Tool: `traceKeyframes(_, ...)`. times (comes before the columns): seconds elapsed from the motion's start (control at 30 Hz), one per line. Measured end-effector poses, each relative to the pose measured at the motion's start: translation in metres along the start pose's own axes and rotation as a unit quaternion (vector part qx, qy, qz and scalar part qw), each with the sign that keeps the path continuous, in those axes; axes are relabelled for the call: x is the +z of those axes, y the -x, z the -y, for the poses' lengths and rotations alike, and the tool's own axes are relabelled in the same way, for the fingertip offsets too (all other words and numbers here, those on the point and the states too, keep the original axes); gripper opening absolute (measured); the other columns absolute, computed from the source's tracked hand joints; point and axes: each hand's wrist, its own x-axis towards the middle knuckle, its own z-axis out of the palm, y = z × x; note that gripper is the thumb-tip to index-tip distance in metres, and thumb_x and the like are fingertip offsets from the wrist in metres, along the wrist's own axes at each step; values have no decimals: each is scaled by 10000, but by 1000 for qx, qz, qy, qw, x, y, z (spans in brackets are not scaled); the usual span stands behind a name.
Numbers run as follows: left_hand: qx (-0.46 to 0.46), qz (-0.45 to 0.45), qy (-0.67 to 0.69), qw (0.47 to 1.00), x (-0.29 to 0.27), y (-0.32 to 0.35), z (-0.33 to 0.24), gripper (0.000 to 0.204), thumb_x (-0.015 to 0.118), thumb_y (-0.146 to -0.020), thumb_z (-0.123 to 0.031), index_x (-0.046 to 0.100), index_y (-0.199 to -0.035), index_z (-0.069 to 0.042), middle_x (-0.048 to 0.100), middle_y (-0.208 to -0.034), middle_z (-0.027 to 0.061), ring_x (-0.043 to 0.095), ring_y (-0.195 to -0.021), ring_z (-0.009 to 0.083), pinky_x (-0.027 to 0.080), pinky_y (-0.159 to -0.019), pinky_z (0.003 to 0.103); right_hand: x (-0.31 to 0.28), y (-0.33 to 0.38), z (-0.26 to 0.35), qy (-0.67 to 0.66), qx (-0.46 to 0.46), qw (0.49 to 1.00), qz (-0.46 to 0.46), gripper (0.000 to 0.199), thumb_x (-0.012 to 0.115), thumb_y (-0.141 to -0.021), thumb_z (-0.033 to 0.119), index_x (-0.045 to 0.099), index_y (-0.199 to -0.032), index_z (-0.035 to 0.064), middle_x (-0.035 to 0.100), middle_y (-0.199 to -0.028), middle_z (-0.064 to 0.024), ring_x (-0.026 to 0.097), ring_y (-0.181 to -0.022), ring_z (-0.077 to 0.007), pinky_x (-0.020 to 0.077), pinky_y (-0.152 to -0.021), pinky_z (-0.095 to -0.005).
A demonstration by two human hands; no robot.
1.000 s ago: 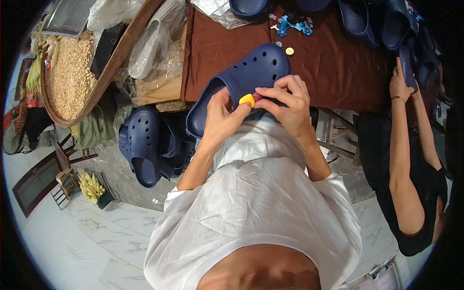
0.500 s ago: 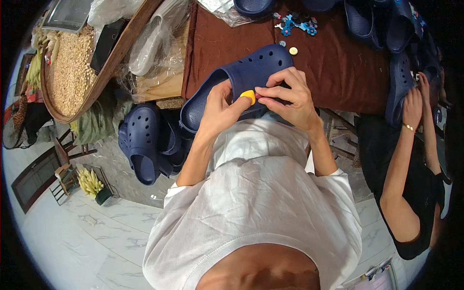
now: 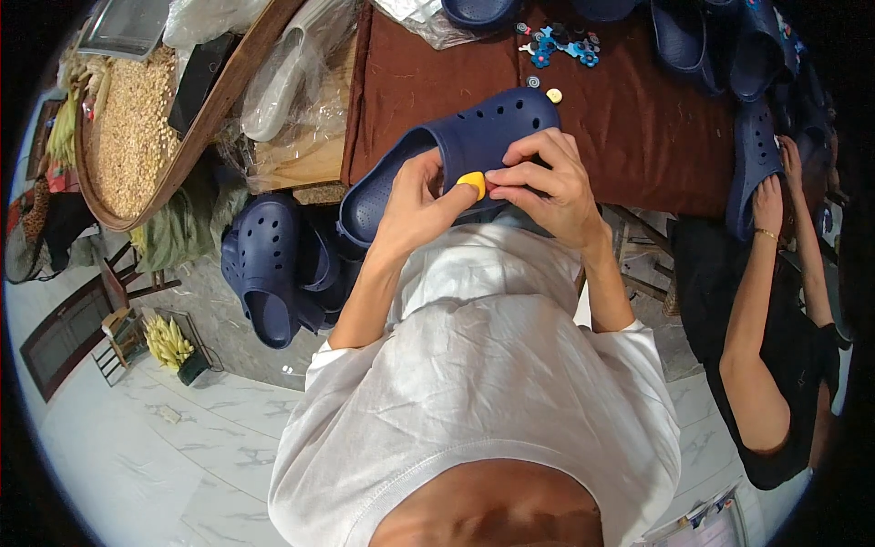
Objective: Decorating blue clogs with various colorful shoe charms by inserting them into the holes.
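- We have the surface (image 3: 643, 137) before us, draped in brown cloth.
- At its near edge sits the blue clog (image 3: 469, 137), heel toward us on the left, toe out over the cloth.
- Our left hand (image 3: 415, 205) grips the clog, fingers inside its opening; our right hand (image 3: 551, 187) is closed in a fingertip pinch at its side.
- We judge the step in hand to be working small pieces against the clog's upper; the next move calls for a steady left hold and fine right-hand control.
- Beyond the toe lies a cluster of decorations (image 3: 565, 47).
- Our left thumb presses the yellow piece (image 3: 471, 184).
- Between our right fingertips shows a small reddish piece (image 3: 491, 182), mostly hidden.
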Motion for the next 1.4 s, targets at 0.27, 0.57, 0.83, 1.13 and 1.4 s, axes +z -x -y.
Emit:
traceKeyframes(0.27, 26, -5, 43, 999, 4, -1, 3, 302, 599, -796, 8, 640, -1091, 57, 688, -1033, 61, 624, -927, 103, 482, -881, 251, -1, -1, 7, 18, -2, 999, -39, 189, 785, -746, 206, 748, -921, 145, 619, -933, 1, 566, -910, -194, 399, -821, -351)
traceKeyframes(0.57, 27, -13, 46, 998, 6, -2, 9, 291, 618, -812, -7, 643, -1099, 39, 688, -1026, 46, 617, -914, 85, 485, -848, 237, 2, 3, -2, 27, -29, 998, -38, 209, 787, -740, 189, 747, -935, 125, 621, -933, -12, 569, -908, -205, 410, -842, -361)
traceKeyframes(0.83, 29, -23, 50, 998, 12, -2, 9, 302, 608, -808, -1, 644, -1105, 39, 691, -1050, 54, 629, -943, 100, 485, -888, 254, 0, 6, -1, 42, 0, 998, -53, 229, 786, -732, 181, 743, -948, 120, 624, -959, -19, 577, -918, -218, 428, -847, -371)
traceKeyframes(1.13, 57, -33, 34, 997, 21, 1, 18, 283, 636, -839, -40, 634, -1116, 18, 662, -1025, 18, 587, -914, 67, 477, -825, 234, 8, 16, -1, 52, 22, 994, -93, 224, 790, -728, 174, 735, -941, 126, 623, -972, -18, 575, -910, -218, 429, -835, -370)
traceKeyframes(1.4, 47, -58, 79, 994, 21, 9, 23, 254, 647, -867, -5, 635, -1120, 21, 663, -1072, 31, 587, -961, 81, 469, -876, 246, 21, 19, -1, 53, 20, 994, -97, 199, 789, -745, 190, 709, -917, 128, 616, -997, -18, 568, -927, -224, 423, -843, -387)
